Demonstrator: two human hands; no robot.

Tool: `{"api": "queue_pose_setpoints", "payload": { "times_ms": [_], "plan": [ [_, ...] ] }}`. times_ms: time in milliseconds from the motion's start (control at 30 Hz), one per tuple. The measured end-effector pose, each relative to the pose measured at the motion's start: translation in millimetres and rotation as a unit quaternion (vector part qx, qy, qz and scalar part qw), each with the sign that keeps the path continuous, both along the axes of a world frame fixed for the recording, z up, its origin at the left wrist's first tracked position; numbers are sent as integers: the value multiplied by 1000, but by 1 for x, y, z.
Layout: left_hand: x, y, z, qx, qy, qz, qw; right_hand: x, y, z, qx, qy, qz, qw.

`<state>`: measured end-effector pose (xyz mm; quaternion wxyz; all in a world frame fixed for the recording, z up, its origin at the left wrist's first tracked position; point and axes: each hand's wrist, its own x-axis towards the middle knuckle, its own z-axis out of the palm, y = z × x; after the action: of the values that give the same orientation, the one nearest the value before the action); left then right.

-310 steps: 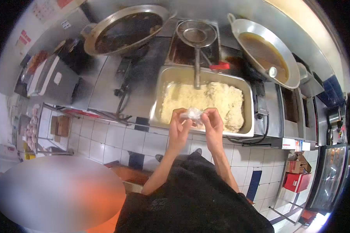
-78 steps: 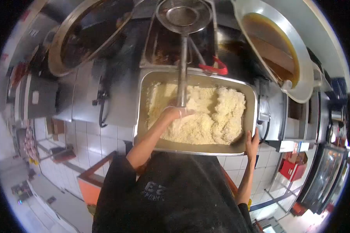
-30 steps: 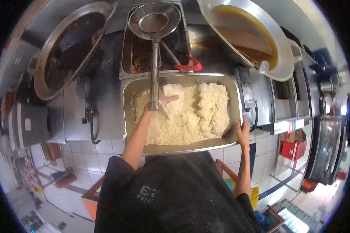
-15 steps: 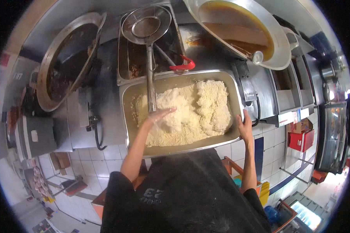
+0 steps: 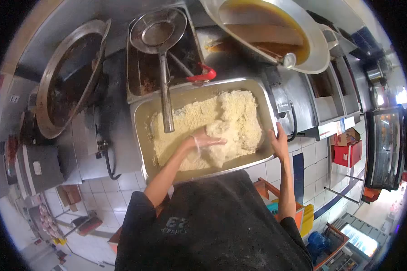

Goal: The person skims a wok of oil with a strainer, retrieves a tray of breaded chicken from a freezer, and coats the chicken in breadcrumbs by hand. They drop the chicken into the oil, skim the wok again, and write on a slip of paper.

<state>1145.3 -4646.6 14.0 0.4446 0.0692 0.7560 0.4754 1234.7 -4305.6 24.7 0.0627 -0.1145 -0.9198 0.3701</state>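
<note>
Steel counters and white wall tiles surround a rectangular metal tray [image 5: 142, 135] heaped with pale crumb mixture [image 5: 230, 122]. The left hand [image 5: 202, 141], gloved in thin plastic, is laid fingers-spread on the heap, whose bulk lies toward one o'clock from it. The right hand [image 5: 279, 142] is clasped on the tray's rim at three o'clock. A skimmer [image 5: 160, 49] is rested across the far edge.

The left hand [image 5: 202, 141] (in a thin clear glove) presses into the pale breading [image 5: 212, 124] heaped in a steel tray [image 5: 142, 135]. The right hand [image 5: 279, 142] holds the tray's right rim. A strainer [image 5: 160, 40] rests its handle on the tray's far edge.
</note>
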Motion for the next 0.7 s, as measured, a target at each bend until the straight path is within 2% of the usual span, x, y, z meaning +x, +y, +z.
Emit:
{"api": "queue_pose_setpoints", "payload": {
  "times_ms": [33, 67, 133, 167, 200, 233, 300, 333, 367, 433, 467, 567, 600, 633, 700],
  "plan": [
    [1, -4, -5, 46, -54, 19, 997, -1, -5, 12, -1, -25, -11, 1000],
    [5, -7, -60, 17, -8, -11, 1000, 0, -5, 10, 5, 6, -8, 1000],
    [0, -3, -40, 21, 19, -49, 998, -3, -10, 14, 10, 39, -7, 999],
    [-2, -1, -27, 25, 39, -82, 996, -5, -12, 22, -37, 5, -3, 999],
    [-2, -1, -18, 44, -9, -77, 996, -4, -13, 28, -82, -33, 3, 996],
    [-1, -6, -31, 49, -10, -74, 996, 0, -10, 16, -77, -35, 6, 996],
    [-11, -15, -54, 46, -113, -24, 992, -1, 0, -8, -1, 57, 15, 998],
    [-9, -14, -19, 10, -98, 28, 995, -1, -12, 21, -41, -13, -7, 999],
    [-10, -16, -14, 11, -94, 16, 995, 0, -14, 25, -10, 14, 1, 1000],
    [-12, -26, -1, -14, -14, -35, 999, 2, -4, -1, 59, 93, 4, 994],
    [0, -15, 42, 118, -1, 144, 982, 1, -4, 5, 28, 65, -4, 997],
    [-8, -8, 16, 74, 26, 65, 995, 0, -10, 18, -18, 44, -14, 999],
    [-7, -6, 24, 101, -16, 105, 989, -1, -9, 16, -29, 35, -17, 999],
    [-10, -3, 40, 103, -10, 103, 989, 0, -6, 8, -40, 20, -20, 999],
    [-9, 1, 62, -11, -110, 84, 990, 0, -3, 2, -31, 26, -19, 999]
  ]
}}
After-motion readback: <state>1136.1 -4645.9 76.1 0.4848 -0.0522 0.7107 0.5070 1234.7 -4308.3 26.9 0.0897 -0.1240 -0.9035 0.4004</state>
